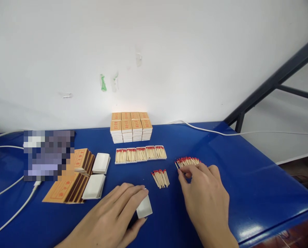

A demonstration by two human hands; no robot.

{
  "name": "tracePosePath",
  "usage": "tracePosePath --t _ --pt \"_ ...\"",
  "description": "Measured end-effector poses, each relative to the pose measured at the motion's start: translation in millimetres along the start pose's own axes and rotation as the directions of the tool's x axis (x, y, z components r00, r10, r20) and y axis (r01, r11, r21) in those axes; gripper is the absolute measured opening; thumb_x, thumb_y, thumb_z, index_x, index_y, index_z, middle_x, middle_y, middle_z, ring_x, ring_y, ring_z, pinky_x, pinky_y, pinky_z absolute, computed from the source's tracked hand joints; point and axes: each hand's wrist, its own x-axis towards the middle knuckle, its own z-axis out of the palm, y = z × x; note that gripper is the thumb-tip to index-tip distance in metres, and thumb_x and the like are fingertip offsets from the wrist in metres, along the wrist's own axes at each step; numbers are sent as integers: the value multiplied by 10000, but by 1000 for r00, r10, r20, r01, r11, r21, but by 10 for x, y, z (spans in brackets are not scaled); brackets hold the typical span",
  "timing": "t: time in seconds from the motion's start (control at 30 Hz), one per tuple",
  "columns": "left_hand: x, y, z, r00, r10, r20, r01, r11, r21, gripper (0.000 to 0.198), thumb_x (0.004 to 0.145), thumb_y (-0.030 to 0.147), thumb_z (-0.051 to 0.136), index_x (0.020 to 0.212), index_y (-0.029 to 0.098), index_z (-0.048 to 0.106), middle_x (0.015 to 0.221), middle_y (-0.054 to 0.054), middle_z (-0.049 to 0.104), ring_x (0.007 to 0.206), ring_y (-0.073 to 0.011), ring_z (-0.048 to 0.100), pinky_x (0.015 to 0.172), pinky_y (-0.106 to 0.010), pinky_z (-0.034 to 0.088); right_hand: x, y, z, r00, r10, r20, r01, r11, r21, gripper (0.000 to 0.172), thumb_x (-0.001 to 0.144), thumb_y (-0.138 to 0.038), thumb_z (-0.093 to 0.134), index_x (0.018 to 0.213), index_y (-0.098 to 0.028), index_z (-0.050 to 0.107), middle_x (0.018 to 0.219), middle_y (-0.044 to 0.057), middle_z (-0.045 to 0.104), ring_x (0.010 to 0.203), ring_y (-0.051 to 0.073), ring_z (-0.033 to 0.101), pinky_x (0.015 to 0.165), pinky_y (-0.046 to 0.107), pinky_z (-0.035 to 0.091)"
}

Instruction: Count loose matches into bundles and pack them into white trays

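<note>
My left hand [115, 213] lies on the blue table [247, 179] with its fingers wrapped over a small white matchbox tray [144, 207]. My right hand [205, 196] reaches forward, fingertips pinched at a loose pile of red-tipped matches [188, 161]. A smaller bundle of matches [161, 178] lies between the two hands. Behind it stands a row of several open trays filled with matches [140, 154].
A stack of closed orange matchboxes [131, 126] sits against the white wall. Flat orange sleeves [68, 186] and empty white trays [98, 175] lie at the left. White cables [14, 213] run across the left side; another cable [208, 130] trails right. The table edge drops off at right.
</note>
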Motion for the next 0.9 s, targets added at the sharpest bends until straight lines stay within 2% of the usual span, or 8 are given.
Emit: tracePosePath --t 0.1,0.23,0.37,0.53,0.63,0.73,0.9 --pt "-15 8 21 999 -2 -33 2 1000 -6 355 1188 330 459 1443 164 642 1311 -91 805 1161 -226 816 1055 -369 657 -24 -42 -28 1000 -1 17 0 999 33 311 1056 -325 563 854 -219 774 902 115 748 946 304 566 677 372 422" --pt "-11 17 3 1000 1 11 -1 1000 -9 362 1183 327 467 1460 156 625 1325 -98 797 1187 -237 807 1037 -376 669 -72 -163 -113 998 21 59 -29 989 142 253 1015 -335 634 816 -240 758 870 86 741 944 302 617 649 358 453" --pt "-4 8 -26 999 5 32 -5 1000 -14 346 1163 283 500 1463 156 617 1334 -105 794 1193 -242 805 1032 -365 675 -107 -303 -176 995 -10 97 -11 975 222 273 1003 -336 663 752 -254 734 818 63 726 872 272 645 621 342 462" --pt "-15 -2 -4 1000 5 -3 -5 1000 -17 344 1163 281 495 1458 157 621 1328 -108 797 1183 -250 810 1045 -394 672 -108 -358 -168 992 -33 124 0 967 254 231 996 -317 683 783 -254 744 831 56 734 881 268 658 652 346 487" --pt "-7 0 -3 1000 11 -8 -11 1000 -1 341 1172 290 482 1449 157 628 1322 -100 801 1179 -244 812 1060 -397 661 -80 -256 -161 997 8 72 -24 977 214 214 1011 -384 671 864 -264 771 861 56 744 906 285 643 669 366 480" --pt "9 4 -19 1000 15 -5 -15 1000 15 342 1180 309 474 1442 155 631 1307 -94 807 1163 -237 819 1048 -393 662 -37 -105 -127 999 34 -11 -33 994 103 263 1043 -411 603 977 -251 801 938 84 765 961 319 603 659 376 438" --pt "19 13 -13 1000 26 11 -26 999 31 350 1187 318 454 1445 147 617 1292 -100 809 1159 -246 820 1020 -415 676 1 32 -4 999 -14 -39 13 1000 -25 342 1085 -371 514 1045 -197 806 991 130 766 952 317 541 696 387 417"
